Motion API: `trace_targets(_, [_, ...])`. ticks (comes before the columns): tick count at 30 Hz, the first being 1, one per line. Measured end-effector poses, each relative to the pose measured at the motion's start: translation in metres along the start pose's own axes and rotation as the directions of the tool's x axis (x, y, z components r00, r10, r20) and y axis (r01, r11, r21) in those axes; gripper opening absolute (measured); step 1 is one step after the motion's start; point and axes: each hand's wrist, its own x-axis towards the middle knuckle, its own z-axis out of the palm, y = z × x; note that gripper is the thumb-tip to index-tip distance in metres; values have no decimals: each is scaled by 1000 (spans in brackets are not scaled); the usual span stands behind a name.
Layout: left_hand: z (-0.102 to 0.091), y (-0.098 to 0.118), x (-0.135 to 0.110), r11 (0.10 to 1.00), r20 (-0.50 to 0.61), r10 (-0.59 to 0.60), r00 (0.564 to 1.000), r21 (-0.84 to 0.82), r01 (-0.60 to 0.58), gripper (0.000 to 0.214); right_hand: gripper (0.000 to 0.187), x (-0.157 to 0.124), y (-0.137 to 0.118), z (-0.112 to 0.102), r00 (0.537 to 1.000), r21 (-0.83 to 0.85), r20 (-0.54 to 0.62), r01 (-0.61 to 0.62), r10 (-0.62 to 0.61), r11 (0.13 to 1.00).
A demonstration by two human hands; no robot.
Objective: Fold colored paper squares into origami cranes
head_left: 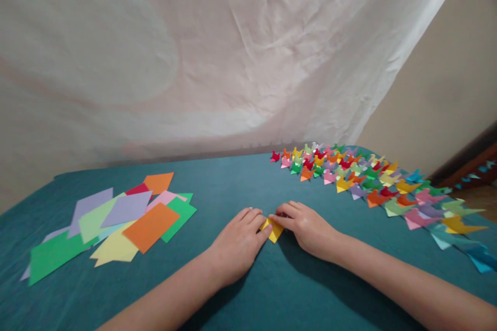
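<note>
A small piece of folded yellow paper (275, 232) lies on the teal tabletop, its lower corner pointing toward me. My left hand (241, 240) rests over its left side, thumb and fingertips pressing on the paper. From the right, my right hand (306, 227) pinches its upper right edge between thumb and curled fingers. The fingers hide much of the paper's upper part, so its full folded shape cannot be made out.
Loose paper sheets (151, 227) in several colours overlap on the left of the table. Many small folded paper birds (344, 184) stand in rows at the right. A pale cloth (217, 62) hangs behind the teal table (217, 181).
</note>
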Motion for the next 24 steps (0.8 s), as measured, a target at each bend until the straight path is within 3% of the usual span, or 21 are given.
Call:
trace_targets(7, [0, -5, -2, 999, 23, -35, 999, -6, 35, 34, 33, 0, 0, 4, 999, -81, -5, 44, -45, 996])
trace_targets(16, [-10, 2, -1, 997, 147, -77, 986, -2, 78, 35, 32, 0, 0, 0, 999, -100, 20, 43, -42, 994])
trace_targets(24, [-8, 7, -2, 997, 92, -66, 994, 31, 64, 32, 32, 0, -2, -2, 999, -94, 13, 43, -41, 995])
